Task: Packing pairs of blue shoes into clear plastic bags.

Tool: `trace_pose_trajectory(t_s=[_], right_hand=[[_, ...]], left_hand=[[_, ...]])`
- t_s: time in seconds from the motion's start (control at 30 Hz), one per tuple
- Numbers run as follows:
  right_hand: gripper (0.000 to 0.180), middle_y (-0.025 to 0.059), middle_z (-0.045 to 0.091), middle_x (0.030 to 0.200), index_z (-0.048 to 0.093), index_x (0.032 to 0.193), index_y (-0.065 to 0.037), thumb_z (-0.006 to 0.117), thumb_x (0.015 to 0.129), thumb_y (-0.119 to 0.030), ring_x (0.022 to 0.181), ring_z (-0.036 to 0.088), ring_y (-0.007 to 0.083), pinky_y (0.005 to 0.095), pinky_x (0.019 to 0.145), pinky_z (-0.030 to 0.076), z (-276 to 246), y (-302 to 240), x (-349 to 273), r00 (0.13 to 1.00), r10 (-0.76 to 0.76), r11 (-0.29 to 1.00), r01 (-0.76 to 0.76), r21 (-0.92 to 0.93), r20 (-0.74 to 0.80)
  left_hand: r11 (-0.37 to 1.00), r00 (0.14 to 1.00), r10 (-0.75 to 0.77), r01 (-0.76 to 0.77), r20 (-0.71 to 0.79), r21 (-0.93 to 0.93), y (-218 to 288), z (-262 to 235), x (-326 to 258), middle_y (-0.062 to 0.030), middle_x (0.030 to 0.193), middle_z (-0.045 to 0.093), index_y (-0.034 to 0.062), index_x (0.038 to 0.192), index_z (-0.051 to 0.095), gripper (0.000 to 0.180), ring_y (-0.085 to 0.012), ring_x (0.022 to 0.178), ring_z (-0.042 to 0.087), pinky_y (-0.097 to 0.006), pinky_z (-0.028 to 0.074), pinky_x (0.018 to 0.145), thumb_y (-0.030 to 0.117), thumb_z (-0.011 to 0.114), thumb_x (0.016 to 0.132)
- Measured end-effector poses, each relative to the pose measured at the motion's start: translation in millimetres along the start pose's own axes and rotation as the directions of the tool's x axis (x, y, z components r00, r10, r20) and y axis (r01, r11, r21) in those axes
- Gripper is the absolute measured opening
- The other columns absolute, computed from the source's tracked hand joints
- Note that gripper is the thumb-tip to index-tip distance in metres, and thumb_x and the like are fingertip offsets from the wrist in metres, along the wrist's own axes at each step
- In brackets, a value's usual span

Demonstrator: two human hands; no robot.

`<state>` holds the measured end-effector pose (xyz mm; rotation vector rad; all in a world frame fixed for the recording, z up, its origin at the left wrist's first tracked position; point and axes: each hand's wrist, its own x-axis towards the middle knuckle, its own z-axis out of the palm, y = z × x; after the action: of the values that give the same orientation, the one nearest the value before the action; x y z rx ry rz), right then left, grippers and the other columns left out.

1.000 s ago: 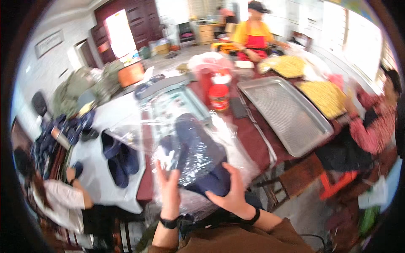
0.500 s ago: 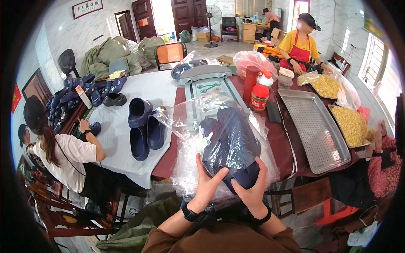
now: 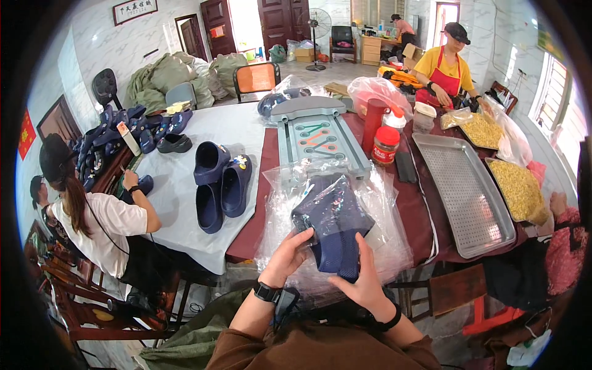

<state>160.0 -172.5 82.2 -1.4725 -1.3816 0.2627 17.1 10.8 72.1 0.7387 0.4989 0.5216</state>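
Navy clogs (image 3: 336, 250) sit in a clear plastic bag (image 3: 327, 188), held above the front edge of the table. My left hand (image 3: 287, 256) grips the left side of the bundle, its thumb lying over the plastic. On the other side, my right hand (image 3: 364, 277) holds the lower right, thumb near the clogs' near end. Beneath the bundle lies a stack of flat clear bags (image 3: 394, 246). A loose pair of navy clogs (image 3: 222, 182) rests to the left on white sheeting (image 3: 176, 216).
Beyond my hands lies a grey plastic frame (image 3: 357, 151). To its right stand a red-lidded jar (image 3: 385, 146), a red cylinder (image 3: 373, 123) and a perforated metal tray (image 3: 468, 197). A co-worker in white (image 3: 105, 228) sits left, beside piled clogs (image 3: 98, 142); others work at right.
The bagged clogs have turned and tipped between my hands, and the white decoration no longer shows. The loose bag end that spread left is now gathered in. My right hand's grip has shifted.
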Motion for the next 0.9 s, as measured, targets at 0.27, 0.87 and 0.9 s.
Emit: trace_pose_trajectory(t_s=[0.27,0.87,0.9], right_hand=[[0.089,0.0236,0.060,0.129,0.041,0.150,0.001,0.088,0.078,-0.020,0.116,0.063,0.0401,0.0432,0.099,0.050,21,16,16,0.991,0.023,0.987,-0.044,-0.156,-0.130],[0.031,0.0150,0.068,0.104,0.069,0.117,-0.006,0.072,0.087,-0.007,0.092,0.067,0.0361,0.0386,0.078,0.054,-32,72,53,0.950,-0.039,0.920,-0.087,-0.383,-0.309],[0.026,0.0147,0.069,0.096,0.070,0.114,-0.005,0.070,0.088,-0.005,0.086,0.067,0.0369,0.0382,0.074,0.054,-29,72,54,0.952,-0.020,0.937,-0.089,-0.338,-0.305]], left_hand=[[1.000,1.000,-0.011,0.010,-0.008,-0.028,-19,-10,-6,-0.0154,0.142,0.052,0.0048,0.163,0.000,0.097,-0.0243,0.122,0.058,-0.040,0.052,0.096,0.019,0.071,0.098],[-0.315,0.729,0.522,-0.317,0.442,0.894,-45,61,-56,-0.0302,0.160,0.018,0.0177,0.150,0.050,0.102,-0.0512,0.141,0.024,-0.059,0.028,0.115,0.040,0.097,0.061],[-0.267,0.739,0.524,-0.329,0.423,0.906,-46,60,-53,-0.0298,0.160,0.019,0.0213,0.148,0.053,0.095,-0.0513,0.140,0.024,-0.059,0.029,0.114,0.039,0.095,0.065]])
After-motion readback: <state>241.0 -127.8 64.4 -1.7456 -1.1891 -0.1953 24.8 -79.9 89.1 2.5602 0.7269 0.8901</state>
